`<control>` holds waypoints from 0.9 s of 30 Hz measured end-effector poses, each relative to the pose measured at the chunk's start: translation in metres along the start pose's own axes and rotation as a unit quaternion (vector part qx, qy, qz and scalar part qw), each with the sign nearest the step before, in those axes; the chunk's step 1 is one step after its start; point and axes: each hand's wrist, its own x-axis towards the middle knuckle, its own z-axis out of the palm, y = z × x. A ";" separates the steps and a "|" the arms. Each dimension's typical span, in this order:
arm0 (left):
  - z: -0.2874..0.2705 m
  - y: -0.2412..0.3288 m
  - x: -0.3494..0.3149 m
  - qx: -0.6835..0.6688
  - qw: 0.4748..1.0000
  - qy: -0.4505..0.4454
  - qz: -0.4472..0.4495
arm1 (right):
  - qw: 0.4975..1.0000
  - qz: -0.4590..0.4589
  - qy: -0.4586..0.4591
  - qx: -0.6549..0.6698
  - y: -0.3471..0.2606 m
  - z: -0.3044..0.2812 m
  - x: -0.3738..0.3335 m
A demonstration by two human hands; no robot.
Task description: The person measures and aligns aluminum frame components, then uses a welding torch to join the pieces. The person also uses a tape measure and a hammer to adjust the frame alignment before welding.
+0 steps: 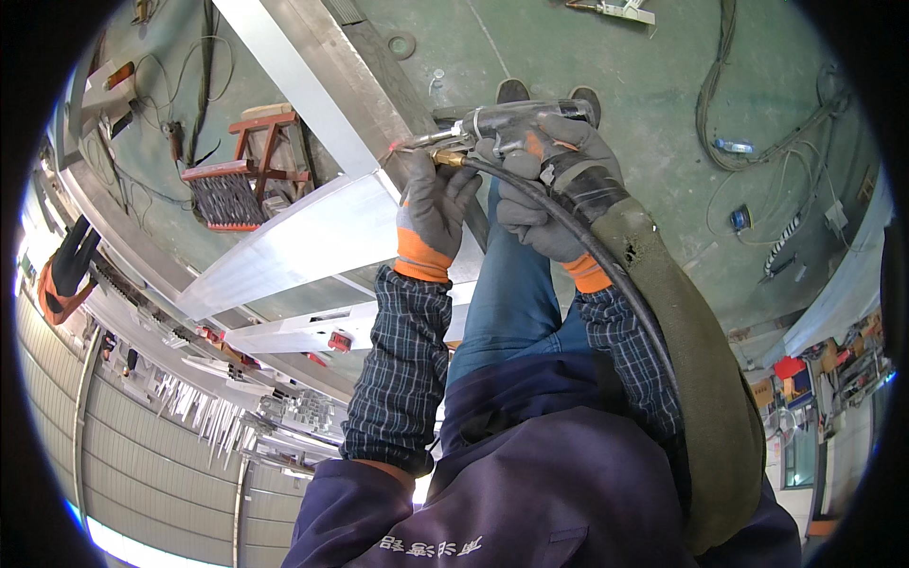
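My left hand, in a grey glove with an orange cuff, has its fingers curled up against the brass fitting on a black hose. My gloved right hand is wrapped round the rear of a torch-like hand tool with a dark cylindrical body and metal neck. Its slim tip reaches the corner of a silvery metal beam. Grey and orange glove-like material and dark tape cover the tool's back end. From there a thick olive-green cable sleeve runs back over my right arm.
A long silvery profile meets the beam at that corner. Left of it stands a red-brown rack above the green floor. Cables and a plastic bottle lie at right. Another person's dark glove shows far left.
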 end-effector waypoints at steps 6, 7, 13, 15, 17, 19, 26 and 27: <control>-0.004 0.001 0.000 -0.012 1.000 0.002 0.003 | 1.000 0.005 0.010 -0.006 0.001 0.005 0.001; -0.002 0.002 -0.001 -0.014 1.000 0.003 0.004 | 1.000 0.006 0.012 -0.008 0.002 0.006 0.001; 0.002 0.001 -0.002 -0.017 0.999 -0.014 0.024 | 1.000 0.011 0.021 -0.014 0.001 0.010 0.003; 0.002 0.000 -0.002 -0.021 0.999 -0.017 0.025 | 0.999 0.011 0.025 -0.019 0.001 0.012 0.003; 0.001 0.000 -0.002 -0.021 0.999 -0.010 0.028 | 0.999 0.013 0.030 -0.023 0.000 0.013 0.003; 0.000 -0.001 -0.002 -0.026 0.999 -0.013 0.033 | 0.999 0.016 0.038 -0.028 -0.001 0.015 0.003; -0.009 -0.004 -0.001 -0.026 0.998 -0.033 0.038 | 0.995 0.006 0.079 -0.055 -0.003 0.038 0.001; -0.009 -0.004 -0.002 0.022 0.997 -0.041 0.064 | 0.996 0.007 0.067 -0.050 -0.004 0.036 0.000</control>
